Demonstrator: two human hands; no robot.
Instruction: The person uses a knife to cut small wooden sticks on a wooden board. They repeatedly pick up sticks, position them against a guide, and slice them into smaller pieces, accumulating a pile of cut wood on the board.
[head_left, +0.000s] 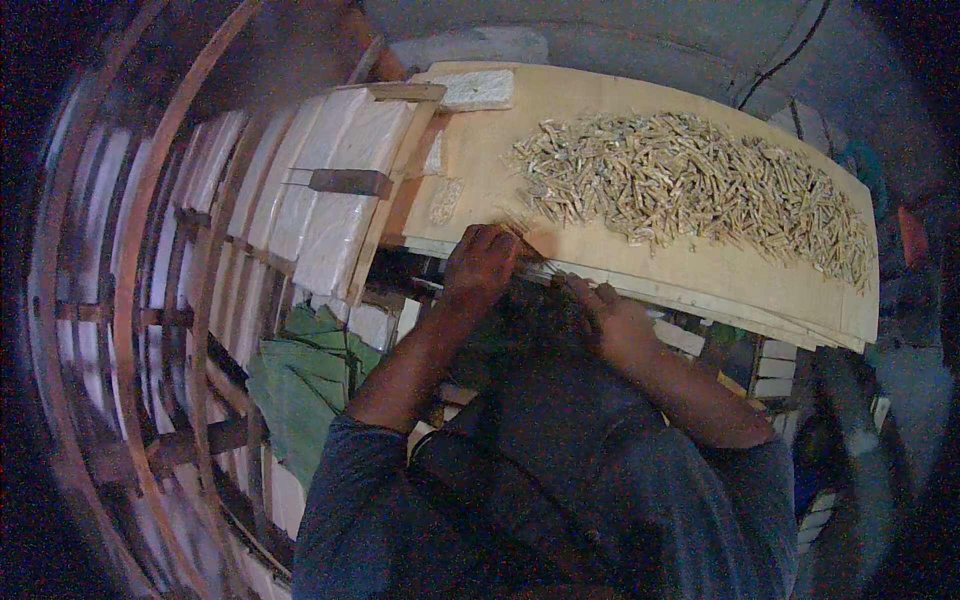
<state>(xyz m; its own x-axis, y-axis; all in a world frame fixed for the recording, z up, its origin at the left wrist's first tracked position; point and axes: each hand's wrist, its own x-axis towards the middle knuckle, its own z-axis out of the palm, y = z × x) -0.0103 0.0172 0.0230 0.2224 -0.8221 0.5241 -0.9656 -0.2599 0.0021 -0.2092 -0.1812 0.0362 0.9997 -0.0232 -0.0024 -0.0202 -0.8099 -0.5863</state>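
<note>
A big heap of short, thin, tan rolled sticks point(680, 180) is spread over a pale plywood board point(560, 90) in front of me. At the board's near edge, left of the heap, my left hand point(482, 262) is closed, its fingers bent together around something small that I cannot make out. My right hand point(605, 315) is just to the right and a little nearer to me, fingers pinched at the same edge. Thin dark strands point(540, 258) seem to run between the two hands; the dim, grainy picture hides their kind.
White wrapped packs point(340, 150) are stacked on the left, with a small dark wooden block point(348, 182) on them. A white slab point(478, 90) lies on the board's far left corner. Curved-looking wooden bars point(160, 180) stand far left. A green cloth point(305, 385) hangs below.
</note>
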